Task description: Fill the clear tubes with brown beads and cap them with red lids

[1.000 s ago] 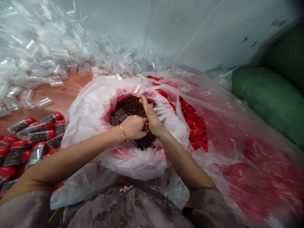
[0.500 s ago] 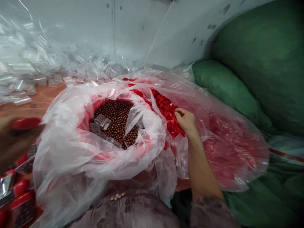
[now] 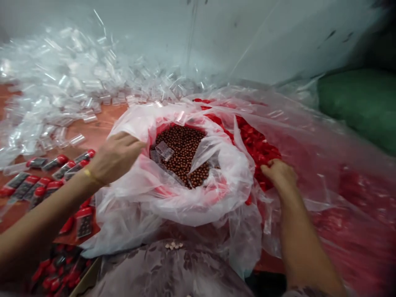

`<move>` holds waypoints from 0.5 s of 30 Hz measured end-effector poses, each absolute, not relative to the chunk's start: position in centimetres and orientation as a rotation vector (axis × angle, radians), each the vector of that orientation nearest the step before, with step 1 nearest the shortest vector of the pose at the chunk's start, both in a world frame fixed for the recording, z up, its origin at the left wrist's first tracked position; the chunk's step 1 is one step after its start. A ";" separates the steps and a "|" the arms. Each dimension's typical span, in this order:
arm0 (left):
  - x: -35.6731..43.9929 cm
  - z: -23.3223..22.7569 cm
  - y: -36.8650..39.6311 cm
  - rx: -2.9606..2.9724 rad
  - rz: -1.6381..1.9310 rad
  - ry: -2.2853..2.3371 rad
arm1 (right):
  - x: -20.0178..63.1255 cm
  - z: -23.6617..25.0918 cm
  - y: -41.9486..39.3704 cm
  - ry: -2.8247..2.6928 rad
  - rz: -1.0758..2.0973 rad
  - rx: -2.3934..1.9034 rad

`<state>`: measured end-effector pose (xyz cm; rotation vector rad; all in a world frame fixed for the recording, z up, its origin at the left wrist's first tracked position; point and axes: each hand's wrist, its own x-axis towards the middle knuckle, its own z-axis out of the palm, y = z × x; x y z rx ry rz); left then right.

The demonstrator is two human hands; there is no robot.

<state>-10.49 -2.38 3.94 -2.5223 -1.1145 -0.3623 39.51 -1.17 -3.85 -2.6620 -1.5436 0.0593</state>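
Your left hand [image 3: 116, 156] is back over the rim of the clear plastic bag of brown beads [image 3: 182, 150], fingers curled, grip unclear. Right hand [image 3: 278, 173] rests in the red plastic caps [image 3: 258, 146], contents can't tell. No legible writing.

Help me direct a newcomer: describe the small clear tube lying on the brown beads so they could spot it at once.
Find the white plastic bag in the middle, open on a heap of brown beads. On the beads' left side, just right of the left hand, lies the small clear tube. It is empty and uncapped, unlike the red-capped filled tubes on the floor.
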 end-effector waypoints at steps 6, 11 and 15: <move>-4.0 1.1 3.5 -2.799 0.134 -0.950 | 34.2 0.4 -3.4 -1.116 0.064 -2.134; -3.3 -1.1 7.8 -2.922 0.381 -0.984 | 25.6 0.8 -4.3 -1.090 0.396 -1.345; -2.3 -0.5 8.5 -3.040 0.303 -1.264 | 21.0 -1.2 -3.6 -1.331 0.526 -1.301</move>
